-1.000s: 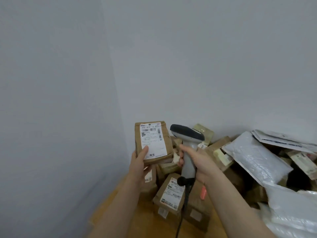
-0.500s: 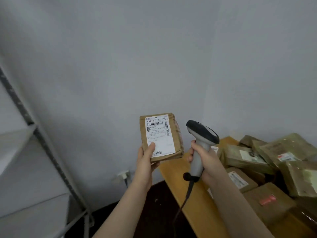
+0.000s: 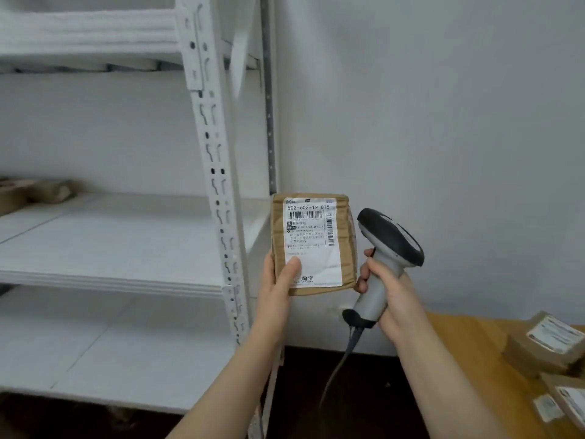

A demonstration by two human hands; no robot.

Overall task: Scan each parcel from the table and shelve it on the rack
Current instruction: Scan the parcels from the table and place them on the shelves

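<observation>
1. Your left hand is gripping the parcel by its lower left corner, thumb pressing on the front, fingers hidden behind.
2. The parcel is sitting upright in the air near frame centre, its label facing you; the top line is reading "502-602-12 815".
3. Your right hand is closing around the grey handle of the scanner, which is sitting just beside the parcel at its 3 o'clock.
4. The scanner's dark head is tilting up toward 11 o'clock, next to the parcel's right edge; I cannot tell whether the two are touching.
5. The scanner's cable is hanging down from the handle base toward 6 o'clock.
6. The rack is standing at 9 o'clock from the parcel, its slotted white upright running just beside your left hand.
7. The middle shelf is carrying blurred brown parcels at its far left end.
8. The table is showing at 4 o'clock, with more boxes lying on it near the right edge, well apart from the held parcel.
</observation>
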